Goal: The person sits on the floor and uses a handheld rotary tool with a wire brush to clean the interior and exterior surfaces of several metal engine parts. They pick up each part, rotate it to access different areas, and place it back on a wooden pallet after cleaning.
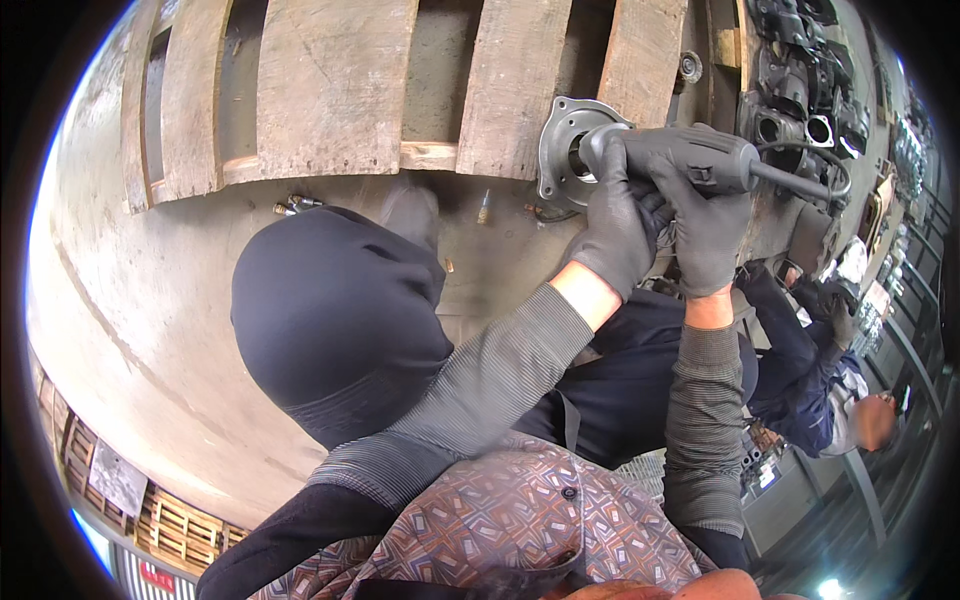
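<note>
Head view: fingers [613, 167] of both hands [614, 235] [713, 235] wrap a power tool [708, 152], distant red lettering [156, 577] illegible.

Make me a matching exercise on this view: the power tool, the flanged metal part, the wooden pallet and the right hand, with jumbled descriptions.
Things
1. power tool
2. flanged metal part
3. wooden pallet
4. right hand

Descriptions
A. slatted, along the top of the picture
B. gloved, closed around the tool's body
C. silver-grey, with holes near its rim
D. dark grey, with a long body, held by gloved fingers

Right pairs: 1-D, 2-C, 3-A, 4-B
</note>
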